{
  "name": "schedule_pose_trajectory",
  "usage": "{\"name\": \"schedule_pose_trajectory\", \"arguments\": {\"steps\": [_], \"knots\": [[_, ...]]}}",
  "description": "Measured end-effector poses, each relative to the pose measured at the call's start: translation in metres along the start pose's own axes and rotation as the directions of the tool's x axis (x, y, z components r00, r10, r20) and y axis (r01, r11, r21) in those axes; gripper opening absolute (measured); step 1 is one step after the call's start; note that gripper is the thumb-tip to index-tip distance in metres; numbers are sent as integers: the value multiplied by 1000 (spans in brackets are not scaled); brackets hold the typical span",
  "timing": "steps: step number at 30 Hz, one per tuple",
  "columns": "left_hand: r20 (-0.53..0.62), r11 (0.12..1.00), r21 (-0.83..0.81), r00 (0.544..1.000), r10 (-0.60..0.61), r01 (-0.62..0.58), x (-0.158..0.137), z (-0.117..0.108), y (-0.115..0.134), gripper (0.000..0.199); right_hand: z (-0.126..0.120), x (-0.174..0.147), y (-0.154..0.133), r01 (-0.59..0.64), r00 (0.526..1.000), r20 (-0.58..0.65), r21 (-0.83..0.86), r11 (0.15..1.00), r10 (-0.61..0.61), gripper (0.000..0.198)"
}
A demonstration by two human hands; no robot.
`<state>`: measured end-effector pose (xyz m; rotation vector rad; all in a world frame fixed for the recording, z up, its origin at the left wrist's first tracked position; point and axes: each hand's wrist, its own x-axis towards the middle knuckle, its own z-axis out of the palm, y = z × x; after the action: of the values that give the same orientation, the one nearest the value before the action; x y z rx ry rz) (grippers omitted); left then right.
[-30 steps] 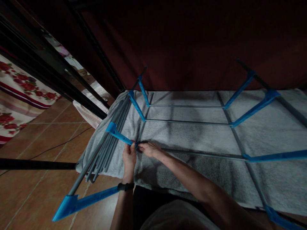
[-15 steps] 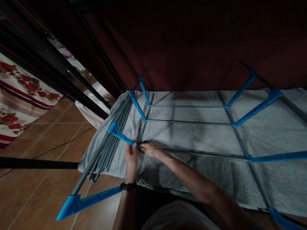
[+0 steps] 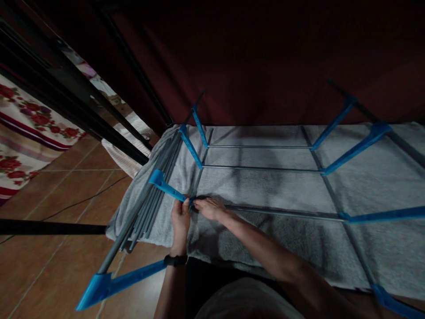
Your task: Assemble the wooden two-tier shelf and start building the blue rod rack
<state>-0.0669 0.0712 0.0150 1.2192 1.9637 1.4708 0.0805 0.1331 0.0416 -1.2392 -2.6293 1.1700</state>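
Note:
A rack frame of grey tubes and blue plastic brackets lies in front of me. My left hand (image 3: 181,216), with a dark band at the wrist, is closed at the inner end of a blue bracket (image 3: 168,189), where it meets a grey upright tube (image 3: 196,179). Just right of it, my right hand (image 3: 210,207) pinches the left end of a grey crossbar (image 3: 279,212). Fingers partly hide the joint between them. At its far end, the crossbar meets another blue bracket (image 3: 381,215).
Several loose grey tubes (image 3: 156,201) lie bundled left of my hands on a grey blanket (image 3: 259,188). Behind stands a dark red panel (image 3: 265,88). Black metal bars (image 3: 53,227) cross at the left over a tiled floor (image 3: 79,195), beside a floral cloth (image 3: 29,119).
Both hands stay at the same joint with nearly the same grip. The whole view has shifted very slightly.

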Motion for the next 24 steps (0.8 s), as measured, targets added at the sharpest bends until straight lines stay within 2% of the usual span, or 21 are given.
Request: {"name": "schedule_pose_trajectory", "arguments": {"steps": [8, 18, 24], "knots": [[11, 1000, -20, 1000, -15, 15, -1, 1, 5, 27, -2, 2, 2, -8, 1000, 0, 73, 997, 8, 41], [-12, 998, -42, 999, -45, 45, -2, 5, 1, 35, 1, -2, 0, -3, 1000, -29, -19, 1000, 2, 40], [-47, 998, 33, 998, -51, 52, -8, 10, 3, 38, -1, -1, 0, 9, 1000, -28, -15, 1000, -10, 39]]}}
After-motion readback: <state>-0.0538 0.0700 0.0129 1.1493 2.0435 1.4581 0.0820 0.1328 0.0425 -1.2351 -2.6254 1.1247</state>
